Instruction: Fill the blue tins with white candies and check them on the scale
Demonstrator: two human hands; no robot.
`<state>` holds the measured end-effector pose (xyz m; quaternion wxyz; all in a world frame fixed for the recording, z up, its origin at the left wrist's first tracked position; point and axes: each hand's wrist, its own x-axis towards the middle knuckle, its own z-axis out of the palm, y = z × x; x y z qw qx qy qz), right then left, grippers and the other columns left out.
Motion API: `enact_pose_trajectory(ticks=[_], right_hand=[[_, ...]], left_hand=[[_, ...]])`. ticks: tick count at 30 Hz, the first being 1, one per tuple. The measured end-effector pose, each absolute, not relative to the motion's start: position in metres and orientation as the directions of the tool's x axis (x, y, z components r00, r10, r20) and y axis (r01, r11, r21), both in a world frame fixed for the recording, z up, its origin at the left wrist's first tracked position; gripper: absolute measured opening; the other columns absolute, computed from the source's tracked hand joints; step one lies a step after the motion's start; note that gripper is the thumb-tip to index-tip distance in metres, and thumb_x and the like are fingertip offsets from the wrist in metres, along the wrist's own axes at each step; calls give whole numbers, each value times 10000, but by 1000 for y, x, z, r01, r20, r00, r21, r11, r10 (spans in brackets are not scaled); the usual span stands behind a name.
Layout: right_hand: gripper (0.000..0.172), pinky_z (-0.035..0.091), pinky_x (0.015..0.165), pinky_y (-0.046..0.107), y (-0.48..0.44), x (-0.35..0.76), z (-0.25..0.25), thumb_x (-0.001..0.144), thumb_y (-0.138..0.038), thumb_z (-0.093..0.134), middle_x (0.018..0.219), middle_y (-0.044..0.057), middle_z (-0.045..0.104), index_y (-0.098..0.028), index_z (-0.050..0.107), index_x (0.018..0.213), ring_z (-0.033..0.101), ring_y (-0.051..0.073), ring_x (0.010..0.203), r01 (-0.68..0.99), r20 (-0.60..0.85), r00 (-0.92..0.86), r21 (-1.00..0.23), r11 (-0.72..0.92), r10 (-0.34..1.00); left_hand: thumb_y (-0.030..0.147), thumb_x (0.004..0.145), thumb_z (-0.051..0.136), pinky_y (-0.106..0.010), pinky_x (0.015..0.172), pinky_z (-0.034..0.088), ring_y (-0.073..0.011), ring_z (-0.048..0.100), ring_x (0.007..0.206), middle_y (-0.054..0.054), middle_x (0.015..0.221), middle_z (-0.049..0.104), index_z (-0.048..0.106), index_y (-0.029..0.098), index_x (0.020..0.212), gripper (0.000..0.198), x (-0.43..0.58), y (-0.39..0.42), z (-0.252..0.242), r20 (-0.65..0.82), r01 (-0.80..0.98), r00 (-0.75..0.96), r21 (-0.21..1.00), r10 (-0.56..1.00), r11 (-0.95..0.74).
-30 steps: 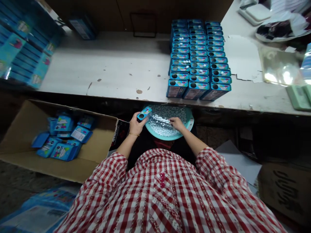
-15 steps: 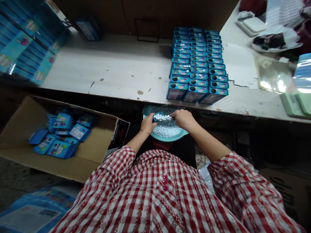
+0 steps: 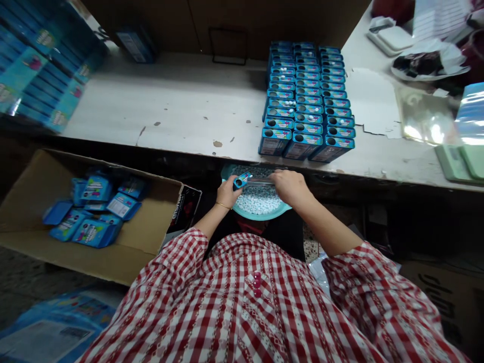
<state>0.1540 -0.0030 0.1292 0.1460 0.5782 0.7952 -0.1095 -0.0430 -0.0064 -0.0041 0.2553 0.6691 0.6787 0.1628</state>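
My left hand (image 3: 226, 193) is closed around a small blue candy box (image 3: 240, 182), its top with a dark round hole turned up and a white candy lying on it. In my right hand (image 3: 291, 187) is a clear, narrow scoop (image 3: 260, 181), whose exact shape is hard to make out. The scoop reaches left to the box and looks free of candies. Below both hands is a turquoise basin (image 3: 260, 217), holding many small white candies (image 3: 257, 201). The basin rests at my lap, under the table's front edge.
Rows of blue boxes (image 3: 308, 126) stand on the white table (image 3: 181, 106), some with loose candies on top. An open carton (image 3: 147, 222) at left holds several blue boxes. Wrapped stacks (image 3: 45, 70) sit back left. A green-white device (image 3: 449, 161) is at right.
The row of white candies in the scoop is gone and the scoop now looks clear. The box in my left hand has turned, showing its top, and moved slightly left.
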Motion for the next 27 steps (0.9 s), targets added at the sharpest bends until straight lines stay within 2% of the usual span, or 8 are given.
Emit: enact_pose_trajectory(ticks=[4, 6, 10, 14, 19, 23, 25, 27], right_hand=[[352, 469, 778, 284, -8, 188, 74, 857, -94, 368, 1069, 118, 646, -191, 631, 1069, 627, 220, 967, 994, -437, -92, 14, 109, 895], [372, 448, 834, 296, -9, 185, 35, 865, -77, 347, 1107, 151, 635, -150, 638, 1084, 597, 231, 1039, 997, -531, -24, -71, -16, 847], [409, 433, 844, 239, -8, 143, -30, 857, -72, 379, 1134, 123, 643, -170, 610, 1180, 599, 183, 1031, 977, -576, -33, -193, -96, 817], [385, 430, 799, 170, -4, 116, -59, 846, -85, 415, 1126, 73, 659, -157, 630, 1157, 604, 144, 975, 921, -549, -85, -363, -145, 832], [333, 454, 769, 187, 2, 142, -57, 813, -101, 466, 980, 57, 707, -124, 665, 1080, 623, 121, 853, 825, -461, -150, -546, -146, 875], [345, 479, 722, 224, 5, 173, -23, 761, -94, 500, 871, 32, 722, -158, 693, 1040, 637, 129, 749, 743, -395, -156, -651, -155, 905], [348, 478, 725, 230, 6, 182, 4, 751, -93, 510, 863, 30, 724, -174, 702, 1030, 643, 140, 758, 717, -359, -171, -684, -134, 917], [336, 471, 765, 237, 7, 184, 34, 760, -106, 517, 922, 32, 721, -201, 709, 1018, 646, 160, 841, 755, -321, -206, -653, -59, 925]], left_hand=[[314, 734, 633, -265, 720, 449, -191, 626, 790, -45, 881, 678, 578, 205, 1088, 375, -58, -10, -1, -73, 777, -33, 626, 997, 72], [323, 730, 632, -261, 715, 451, -179, 623, 762, -38, 864, 677, 579, 199, 1078, 373, -66, -12, 0, -43, 748, -58, 660, 997, 72], [351, 723, 631, -268, 717, 452, -177, 622, 757, -37, 872, 679, 583, 188, 1055, 373, -76, -15, 3, -15, 714, -102, 695, 995, 84], [367, 703, 643, -265, 713, 453, -171, 620, 753, -26, 862, 678, 586, 190, 1030, 376, -85, -18, 2, -5, 685, -139, 722, 990, 100], [377, 695, 644, -258, 698, 453, -163, 609, 731, -17, 825, 668, 587, 184, 1022, 383, -92, -16, 0, 19, 664, -179, 740, 984, 106], [360, 716, 632, -261, 702, 452, -166, 610, 735, -27, 847, 671, 582, 185, 1039, 371, -86, -11, 1, 23, 692, -160, 715, 987, 95], [321, 723, 627, -268, 713, 452, -177, 613, 753, -34, 860, 673, 581, 194, 1053, 357, -78, -9, 2, 5, 738, -108, 671, 994, 77], [270, 718, 626, -279, 730, 453, -195, 617, 785, -44, 863, 672, 582, 199, 1071, 363, -68, -8, 3, -31, 786, -44, 616, 999, 54]])
